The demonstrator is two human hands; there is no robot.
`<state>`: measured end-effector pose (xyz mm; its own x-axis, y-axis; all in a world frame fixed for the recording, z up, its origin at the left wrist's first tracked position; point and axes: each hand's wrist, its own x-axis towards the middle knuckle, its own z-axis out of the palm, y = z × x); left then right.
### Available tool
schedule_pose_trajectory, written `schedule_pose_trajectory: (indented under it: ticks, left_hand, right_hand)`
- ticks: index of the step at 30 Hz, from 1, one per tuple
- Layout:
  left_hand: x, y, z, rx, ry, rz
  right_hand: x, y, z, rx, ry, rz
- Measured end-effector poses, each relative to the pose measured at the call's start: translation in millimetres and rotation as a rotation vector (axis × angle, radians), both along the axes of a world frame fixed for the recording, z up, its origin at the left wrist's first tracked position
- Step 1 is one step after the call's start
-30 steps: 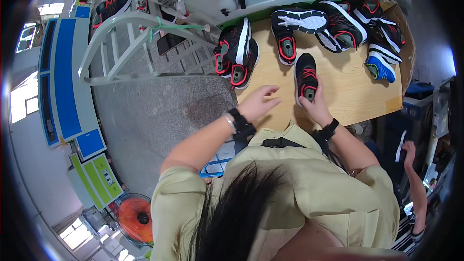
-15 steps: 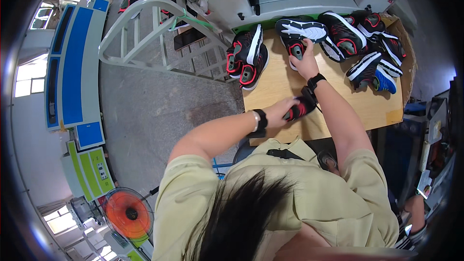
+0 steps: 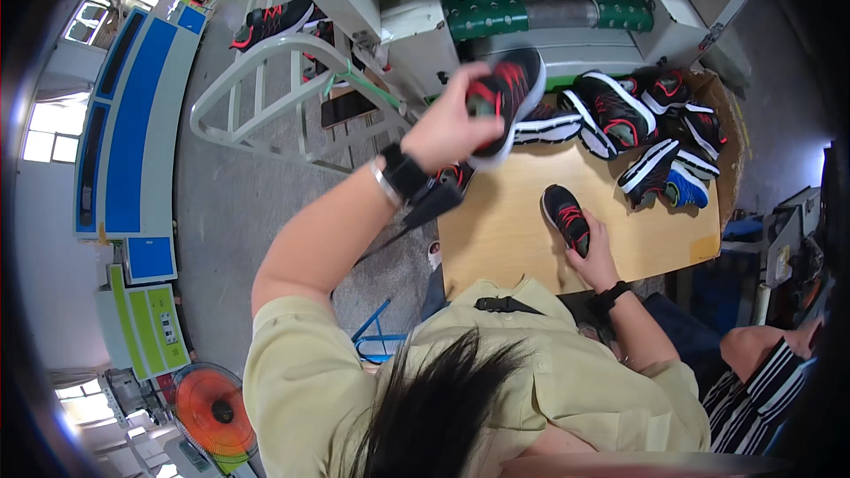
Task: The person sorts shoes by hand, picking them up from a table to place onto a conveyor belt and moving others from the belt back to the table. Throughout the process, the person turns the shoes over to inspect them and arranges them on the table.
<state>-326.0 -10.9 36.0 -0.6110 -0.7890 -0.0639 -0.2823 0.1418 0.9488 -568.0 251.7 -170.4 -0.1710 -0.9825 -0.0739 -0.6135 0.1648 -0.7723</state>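
My left hand (image 3: 450, 124) is raised over the far left of the wooden table (image 3: 513, 239), its fingers wrapped round the heel of a black sneaker (image 3: 515, 88) with red laces and a white sole. That sneaker is slightly blurred and points away from me. Nearer to me, my right hand (image 3: 597, 257) grips the heel end of another black sneaker (image 3: 565, 217) with red laces, its toe pointing away to the left. Part of a further sneaker (image 3: 456, 175) shows below my left wrist, mostly hidden by the hand. A sneaker with its striped sole showing (image 3: 547, 130) lies just beyond the raised one.
Several black sneakers (image 3: 620, 111) and a blue one (image 3: 686, 186) crowd the table's right, beside a cardboard edge (image 3: 730, 142). Beyond stands a machine with green perforated belts (image 3: 482, 18) bearing two sneakers. A metal rack (image 3: 292, 44) is left; a person in striped clothing (image 3: 753, 398) sits right.
My left hand has risen up and away over the far left of the table, holding a sneaker. My right hand has come back from the far edge toward me. The machine's belts show more fully.
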Motion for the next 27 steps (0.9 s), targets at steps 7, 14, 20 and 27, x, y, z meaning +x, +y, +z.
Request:
schedule_pose_trajectory:
  ticks: [7, 14, 20, 27]
  left_hand:
    - [-95.1, -136.8, -32.8, -0.389, -0.186, 0.497]
    - [-84.8, -131.3, -29.2, -0.240, -0.220, 0.509]
    - [-103.9, -162.6, -38.5, -0.357, -0.158, 0.372]
    - [-84.0, -201.7, -29.0, -0.186, 0.319, 0.119]
  right_hand:
    - [-3.1, -15.4, 35.5, 0.102, -0.311, -0.213]
    - [-57.9, -134.4, 163.3, -0.417, -0.278, -0.258]
    - [-154.2, -317.2, 154.1, -0.680, 0.295, -0.428]
    - [-226.3, -378.0, 129.5, -0.661, 0.287, -0.200]
